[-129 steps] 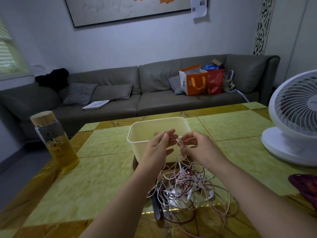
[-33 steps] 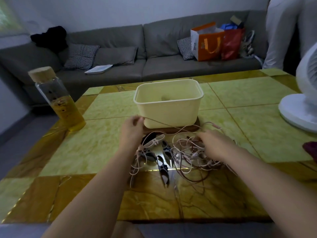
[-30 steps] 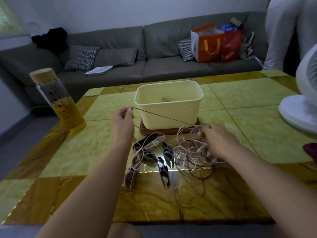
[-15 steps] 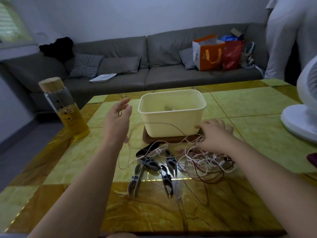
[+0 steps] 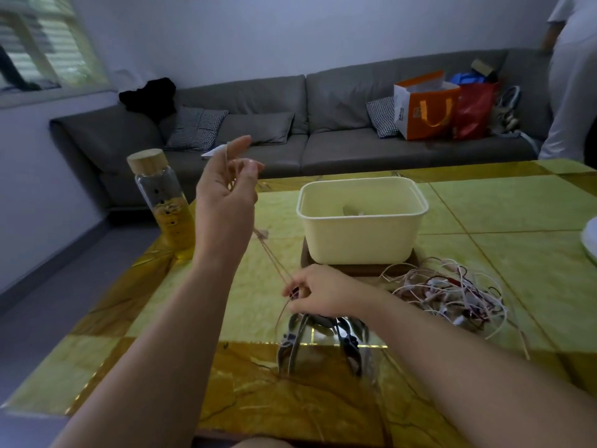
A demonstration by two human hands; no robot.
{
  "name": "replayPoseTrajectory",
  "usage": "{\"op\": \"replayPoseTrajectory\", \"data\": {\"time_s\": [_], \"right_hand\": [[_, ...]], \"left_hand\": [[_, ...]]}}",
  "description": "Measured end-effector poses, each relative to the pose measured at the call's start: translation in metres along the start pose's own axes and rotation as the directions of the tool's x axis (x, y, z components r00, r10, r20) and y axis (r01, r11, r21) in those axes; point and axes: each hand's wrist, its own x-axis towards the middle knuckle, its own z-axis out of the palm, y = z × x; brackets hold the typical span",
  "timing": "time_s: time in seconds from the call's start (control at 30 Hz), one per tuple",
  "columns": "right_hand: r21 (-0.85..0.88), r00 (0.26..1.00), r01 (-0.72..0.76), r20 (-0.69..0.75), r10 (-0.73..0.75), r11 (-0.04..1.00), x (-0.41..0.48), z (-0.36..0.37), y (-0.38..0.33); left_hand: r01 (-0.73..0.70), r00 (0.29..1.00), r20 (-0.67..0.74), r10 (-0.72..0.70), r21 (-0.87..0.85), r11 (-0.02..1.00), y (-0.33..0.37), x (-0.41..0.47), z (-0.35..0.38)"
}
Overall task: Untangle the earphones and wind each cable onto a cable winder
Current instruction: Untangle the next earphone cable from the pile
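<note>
My left hand (image 5: 227,192) is raised above the table's left part and pinches one end of a thin pinkish earphone cable (image 5: 271,257). The cable runs taut and slanting down to my right hand (image 5: 318,294), which pinches it just above the table. A tangled heap of white, pink and dark red earphones (image 5: 452,294) lies to the right, in front of the cream tub. Several dark clip-shaped cable winders (image 5: 323,341) lie on the table under my right wrist.
A cream plastic tub (image 5: 361,218) stands on a dark coaster mid-table. A glass bottle with a wooden lid (image 5: 164,202) stands at the left edge. A white fan base (image 5: 589,236) shows at the right. A grey sofa with bags and a standing person are behind.
My left hand has risen with the cable end. My right hand left the tangled heap, moved left and took hold of the same cable, now drawn free and taut between both hands.
</note>
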Motion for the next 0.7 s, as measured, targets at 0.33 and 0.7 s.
{"op": "replayPoseTrajectory", "data": {"time_s": [0.33,0.7], "right_hand": [[0.202,0.692,0.055,-0.714,0.108,0.978,0.003,-0.052,0.015],[0.165,0.691,-0.323,-0.631,0.352,0.932,-0.028,-0.085,0.069]], "left_hand": [[-0.084,0.983,-0.126,0.130,0.317,0.945,-0.027,-0.018,-0.011],[0.090,0.986,-0.167,-0.006,0.500,0.861,-0.059,-0.014,-0.022]]}}
